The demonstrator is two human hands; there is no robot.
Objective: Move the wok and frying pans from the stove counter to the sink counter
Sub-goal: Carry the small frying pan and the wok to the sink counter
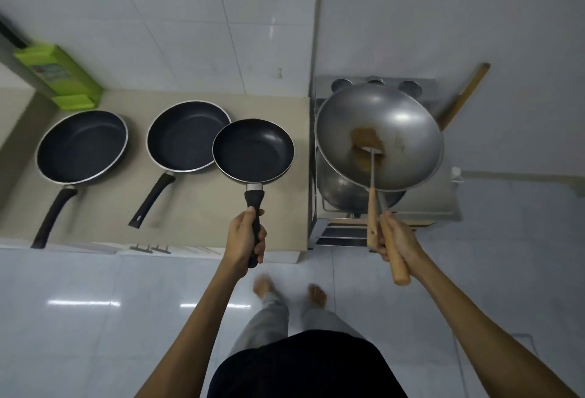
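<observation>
My left hand [245, 236] grips the black handle of a small black frying pan [253, 150], held level over the right end of the beige counter [196, 207]. My right hand [395, 239] holds the wooden handle of a silver wok [380, 135], tilted above the steel stove [443, 201]. A metal spatula [371, 176] with a wooden handle lies in the wok, its handle held in the same hand. Two larger black frying pans rest on the counter, one at the left [82, 146] and one in the middle [186, 136].
A green cutting board holder [60, 76] leans on the tiled wall at the counter's back left. A second metal pot [345, 192] sits on the stove under the wok. A wooden stick [465, 97] leans behind the stove. My feet stand on the glossy white floor [95, 318].
</observation>
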